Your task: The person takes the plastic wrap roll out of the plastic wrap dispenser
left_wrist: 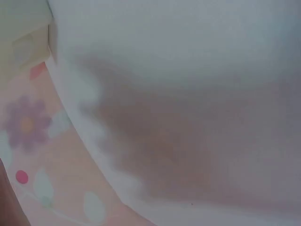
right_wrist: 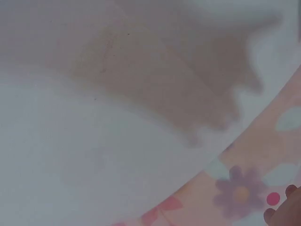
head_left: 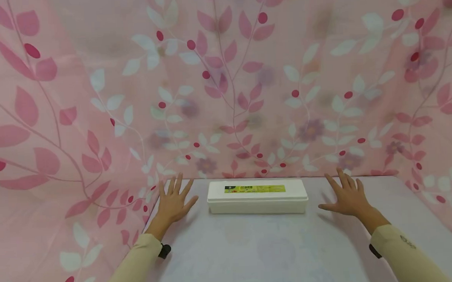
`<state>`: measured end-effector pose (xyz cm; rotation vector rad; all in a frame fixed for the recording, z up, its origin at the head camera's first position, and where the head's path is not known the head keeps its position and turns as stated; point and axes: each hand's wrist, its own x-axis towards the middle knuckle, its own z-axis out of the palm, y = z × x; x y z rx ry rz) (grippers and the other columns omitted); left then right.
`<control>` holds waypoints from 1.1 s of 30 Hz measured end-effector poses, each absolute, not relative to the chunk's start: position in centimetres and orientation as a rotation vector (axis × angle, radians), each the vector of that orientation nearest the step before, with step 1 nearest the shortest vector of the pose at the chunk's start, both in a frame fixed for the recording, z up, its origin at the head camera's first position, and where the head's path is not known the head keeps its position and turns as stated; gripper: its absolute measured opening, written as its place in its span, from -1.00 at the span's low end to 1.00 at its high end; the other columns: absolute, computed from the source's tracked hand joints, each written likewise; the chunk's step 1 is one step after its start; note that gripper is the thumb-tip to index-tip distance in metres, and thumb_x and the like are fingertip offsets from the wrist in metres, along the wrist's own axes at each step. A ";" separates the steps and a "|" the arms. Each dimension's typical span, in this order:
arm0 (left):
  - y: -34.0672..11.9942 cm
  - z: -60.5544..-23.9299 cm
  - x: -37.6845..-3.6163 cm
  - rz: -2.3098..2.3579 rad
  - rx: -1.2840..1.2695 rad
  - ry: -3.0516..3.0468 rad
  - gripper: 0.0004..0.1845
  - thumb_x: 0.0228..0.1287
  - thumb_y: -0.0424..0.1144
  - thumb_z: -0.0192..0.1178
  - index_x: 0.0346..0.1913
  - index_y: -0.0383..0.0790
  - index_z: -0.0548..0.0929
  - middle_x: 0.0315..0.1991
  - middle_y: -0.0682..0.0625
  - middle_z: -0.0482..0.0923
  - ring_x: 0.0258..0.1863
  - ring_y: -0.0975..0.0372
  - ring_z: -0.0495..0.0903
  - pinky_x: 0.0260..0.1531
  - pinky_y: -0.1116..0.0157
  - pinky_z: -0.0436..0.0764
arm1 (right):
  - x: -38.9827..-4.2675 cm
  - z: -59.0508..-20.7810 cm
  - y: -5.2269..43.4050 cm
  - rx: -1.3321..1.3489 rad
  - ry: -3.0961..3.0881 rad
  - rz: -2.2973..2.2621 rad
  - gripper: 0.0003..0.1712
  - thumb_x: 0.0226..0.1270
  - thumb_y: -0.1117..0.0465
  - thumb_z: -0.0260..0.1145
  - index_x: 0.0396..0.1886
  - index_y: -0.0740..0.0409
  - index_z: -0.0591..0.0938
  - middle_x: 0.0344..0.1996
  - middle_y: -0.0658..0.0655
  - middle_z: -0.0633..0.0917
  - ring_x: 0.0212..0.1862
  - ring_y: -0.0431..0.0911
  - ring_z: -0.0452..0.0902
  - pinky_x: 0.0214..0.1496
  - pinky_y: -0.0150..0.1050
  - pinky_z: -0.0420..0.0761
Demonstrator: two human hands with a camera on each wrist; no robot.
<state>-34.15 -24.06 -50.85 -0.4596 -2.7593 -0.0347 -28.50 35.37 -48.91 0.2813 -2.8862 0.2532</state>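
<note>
A long white lidded box [head_left: 257,196] with a yellow-green label lies across the pale table [head_left: 255,254], close to the back edge. My left hand [head_left: 174,201] lies flat on the table to the left of the box, fingers spread, a small gap from its end. My right hand [head_left: 346,196] lies flat to the right of the box, fingers spread, also apart from it. Neither hand holds anything. Both wrist views are blurred, showing only the table surface with a hand's shadow and a strip of pink cloth.
Pink cloth with leaf and berry print [head_left: 223,81] hangs behind the table and along both sides, closing it in. The cloth's left fold [head_left: 99,215] comes down next to my left hand.
</note>
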 end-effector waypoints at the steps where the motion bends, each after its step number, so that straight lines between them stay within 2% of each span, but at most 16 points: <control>1: -24.0 -50.7 -34.1 -0.025 -0.482 -2.747 -0.22 0.39 0.41 -0.18 0.57 0.20 0.08 0.61 -0.13 -0.18 0.57 -0.11 -0.15 0.40 -0.34 -0.33 | -28.5 -48.8 35.3 0.291 -2.889 0.258 0.36 -0.17 -0.48 0.47 0.54 0.06 0.11 0.51 0.49 -0.08 0.35 0.55 0.00 0.31 0.55 -0.13; 7: -24.2 -49.9 -34.0 0.010 -0.652 -2.634 -0.19 0.35 0.39 -0.08 0.55 0.12 0.13 0.61 -0.13 -0.19 0.54 -0.12 -0.04 0.39 -0.35 -0.20 | -28.2 -47.8 35.1 0.381 -2.900 0.266 0.43 -0.28 -0.46 0.53 0.52 0.08 0.10 0.52 0.48 -0.10 0.40 0.48 -0.02 0.29 0.55 -0.06; 12: -23.8 -49.6 -34.1 -0.045 -0.723 -2.529 -0.09 0.32 0.49 -0.21 0.59 0.08 0.01 0.61 -0.15 -0.20 0.50 -0.15 0.03 0.35 -0.38 -0.05 | -28.6 -47.8 34.3 0.377 -2.892 0.261 0.44 -0.28 -0.48 0.52 0.54 0.03 0.08 0.52 0.44 -0.07 0.42 0.43 -0.05 0.29 0.59 -0.20; 15: -23.2 -49.4 -34.5 -0.083 -0.781 -2.427 -0.02 0.28 0.54 -0.26 0.58 -0.02 0.03 0.59 -0.22 -0.14 0.48 -0.16 0.06 0.29 -0.38 0.10 | -29.0 -47.8 33.7 0.392 -2.908 0.281 0.45 -0.28 -0.44 0.56 0.55 0.00 0.04 0.52 0.45 -0.07 0.42 0.45 -0.04 0.26 0.62 -0.15; 17: -22.7 -49.0 -34.8 -0.112 -0.821 -2.366 -0.01 0.26 0.53 -0.20 0.55 -0.08 0.11 0.57 -0.26 -0.06 0.46 -0.18 0.10 0.26 -0.37 0.19 | -29.3 -47.7 33.1 0.401 -2.927 0.302 0.47 -0.28 -0.41 0.58 0.56 0.00 0.02 0.52 0.45 -0.08 0.42 0.47 -0.03 0.25 0.62 -0.08; 21: -21.9 -48.4 -35.5 -0.199 -0.877 -2.462 0.00 0.21 0.47 0.02 0.58 0.01 0.05 0.59 -0.22 -0.10 0.48 -0.16 0.10 0.26 -0.30 0.29 | -29.8 -46.9 32.0 0.413 -2.970 0.385 0.50 -0.27 -0.37 0.60 0.58 0.04 -0.02 0.51 0.47 -0.11 0.34 0.56 0.14 0.14 0.55 0.27; 24: -21.4 -48.0 -35.7 -0.276 -0.867 -2.643 0.10 0.13 0.43 0.17 0.60 0.12 -0.12 0.61 -0.17 -0.23 0.50 -0.14 0.08 0.28 -0.26 0.32 | -30.1 -46.5 31.1 0.424 -2.996 0.470 0.53 -0.26 -0.36 0.60 0.60 0.01 -0.09 0.51 0.47 -0.14 0.14 0.55 0.41 -0.10 0.38 0.54; 26: -21.0 -47.9 -35.8 -0.306 -0.844 -2.731 0.17 0.06 0.45 0.23 0.60 0.17 -0.18 0.62 -0.16 -0.29 0.46 -0.18 0.17 0.26 -0.26 0.35 | -30.3 -46.3 30.6 0.434 -3.013 0.507 0.54 -0.24 -0.35 0.60 0.60 -0.04 -0.13 0.51 0.46 -0.16 0.01 0.46 0.54 -0.21 0.28 0.60; 28: -20.6 -48.0 -35.9 -0.330 -0.828 -2.792 0.24 -0.02 0.51 0.24 0.60 0.23 -0.23 0.62 -0.15 -0.32 0.40 -0.22 0.28 0.23 -0.25 0.39 | -30.5 -46.3 30.1 0.443 -3.030 0.489 0.53 -0.24 -0.36 0.60 0.60 -0.10 -0.14 0.52 0.44 -0.15 -0.08 0.37 0.60 -0.21 0.25 0.61; 31: -19.9 -48.2 -36.0 -0.398 -0.809 -2.870 0.32 -0.16 0.58 0.27 0.58 0.29 -0.26 0.62 -0.15 -0.32 0.32 -0.23 0.38 0.20 -0.24 0.43 | -30.6 -46.4 29.5 0.473 -3.058 0.454 0.52 -0.24 -0.36 0.60 0.60 -0.15 -0.14 0.52 0.43 -0.13 -0.07 0.35 0.61 -0.14 0.32 0.58; 33: -19.4 -48.3 -35.9 -0.465 -0.796 -2.918 0.36 -0.23 0.60 0.29 0.57 0.34 -0.29 0.61 -0.12 -0.31 0.37 -0.19 0.34 0.22 -0.23 0.42 | -30.7 -46.5 29.1 0.489 -3.070 0.452 0.52 -0.25 -0.36 0.60 0.60 -0.16 -0.13 0.52 0.42 -0.11 -0.03 0.37 0.59 -0.09 0.36 0.55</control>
